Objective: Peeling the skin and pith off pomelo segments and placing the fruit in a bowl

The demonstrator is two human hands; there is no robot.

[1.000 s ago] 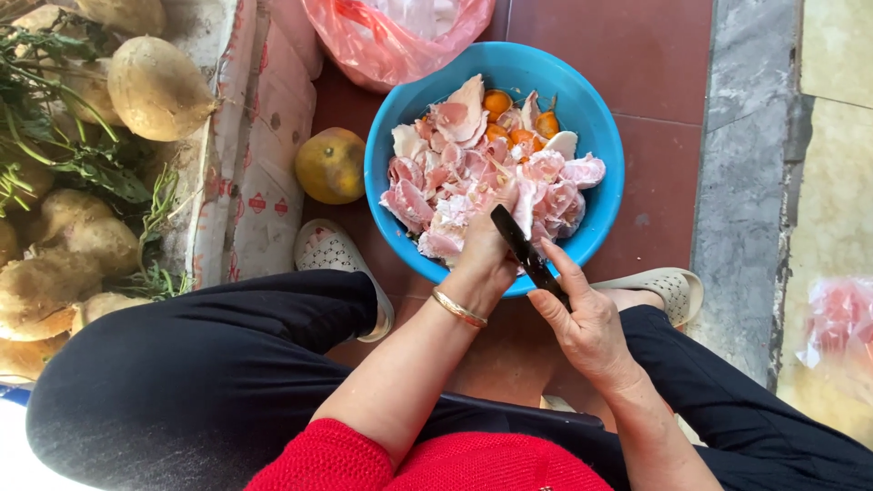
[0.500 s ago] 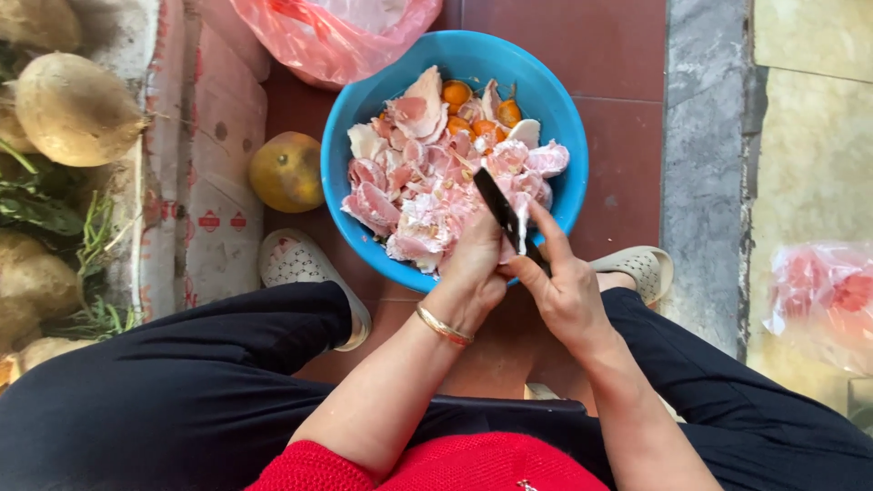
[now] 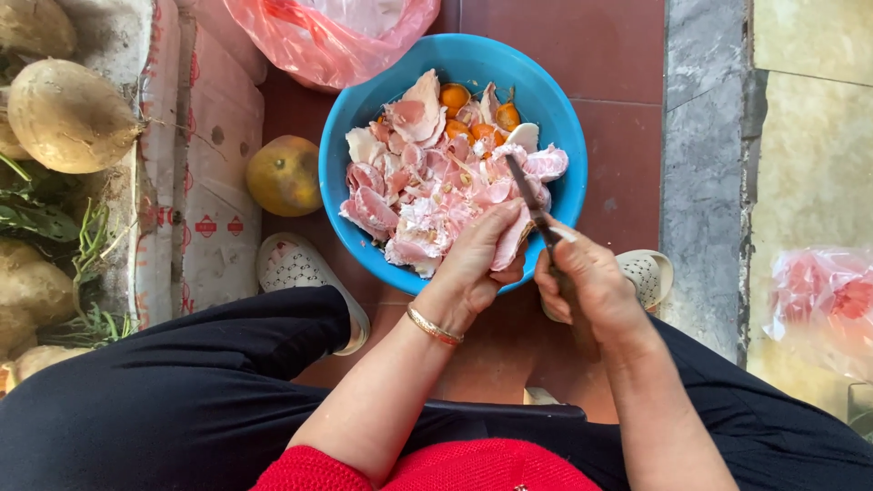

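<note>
— Both hands are over the near rim of the round blue plastic basin (image 3: 564, 118), as we see it. What does our left hand (image 3: 477, 264) hold?

— Our left hand pinches a pink wedge of peeled citrus flesh (image 3: 512, 238) between the thumb and curled fingers, right at the basin's near edge. A thin gold bangle (image 3: 433, 326) sits on that wrist.

— And our right hand (image 3: 587, 282)?

— It is closed in a fist around the handle of a dark-bladed kitchen knife (image 3: 527, 195). We see the blade slant up and left over the basin, its lower part touching the wedge.

— What fills the basin?

— A heap of pink and white fruit pieces and peel (image 3: 414, 182), with small orange fruits (image 3: 455, 95) at the far side.

— What lies around us?

— The basin stands on reddish floor tiles (image 3: 618, 45) between our feet. A whole yellow-green round fruit (image 3: 285, 175) rests just beside the basin on the left, near our white perforated slipper (image 3: 300, 268). A pink plastic bag (image 3: 336, 36) touches the basin's far rim. Pale brown root tubers (image 3: 68, 114) lie well to the left, and another pink bag with fruit (image 3: 823, 305) sits far right.
</note>
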